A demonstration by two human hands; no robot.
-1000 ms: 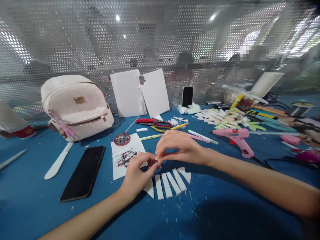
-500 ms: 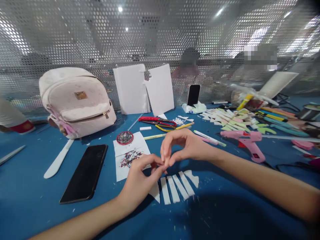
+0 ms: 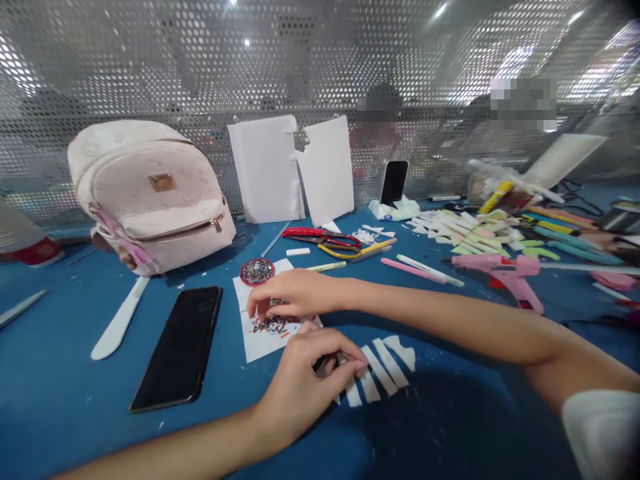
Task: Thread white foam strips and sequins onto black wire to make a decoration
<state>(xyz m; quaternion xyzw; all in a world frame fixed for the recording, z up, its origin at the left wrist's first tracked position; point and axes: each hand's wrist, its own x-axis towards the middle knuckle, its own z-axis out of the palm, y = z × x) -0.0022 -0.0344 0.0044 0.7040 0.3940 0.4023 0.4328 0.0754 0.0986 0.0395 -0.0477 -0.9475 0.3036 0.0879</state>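
My right hand reaches across to a pile of small multicoloured beads on a white sheet of paper. Its fingers curl down, their tips among the beads; anything between them is too small to make out. Nearer to me, my left hand is closed in a pinch, thumb against the fingers, and what it holds is hidden. Below its fingertips lie several white strips in a row, partly covered by the hand. A round red-rimmed dish full of beads stands at the paper's far edge.
To the left are a black phone, a white plastic knife and a pale backpack. Red-handled pliers and pens lie beyond my hands. At right are a pink glue gun and a heap of cut strips.
My right hand has parted from my left and moved left to the bead pile. My left hand has shifted slightly right and down, over the white strips. The view has turned slightly.
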